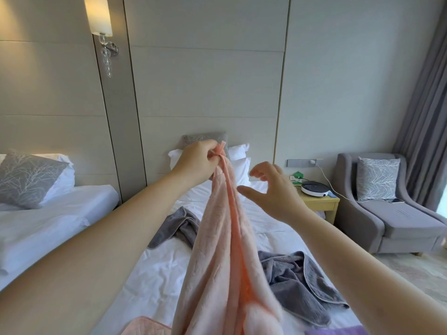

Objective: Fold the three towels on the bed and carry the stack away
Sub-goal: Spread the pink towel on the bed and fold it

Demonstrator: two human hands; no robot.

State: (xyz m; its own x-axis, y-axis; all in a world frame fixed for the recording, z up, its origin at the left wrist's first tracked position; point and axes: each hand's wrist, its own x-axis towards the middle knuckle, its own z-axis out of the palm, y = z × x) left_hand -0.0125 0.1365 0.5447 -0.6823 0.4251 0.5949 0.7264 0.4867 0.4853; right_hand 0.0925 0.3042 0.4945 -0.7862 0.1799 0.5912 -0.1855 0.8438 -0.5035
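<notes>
Two grey terry towels lie crumpled on the white-sheeted bed: one grey towel left of centre, the other grey towel nearer on the right. From the head view, the left hand has its grip pinched on a top corner of a long pink plush towel, which hangs down toward the camera. The right hand hovers just beside the towel's edge, fingers spread, holding nothing. Folding looks barely begun; the next move likely calls for the right hand to catch the matching corner and spread the cloth flat. Around the bed: a second bed, a lit wall lamp, a wooden bedside table, and a grey armchair by the curtain.
</notes>
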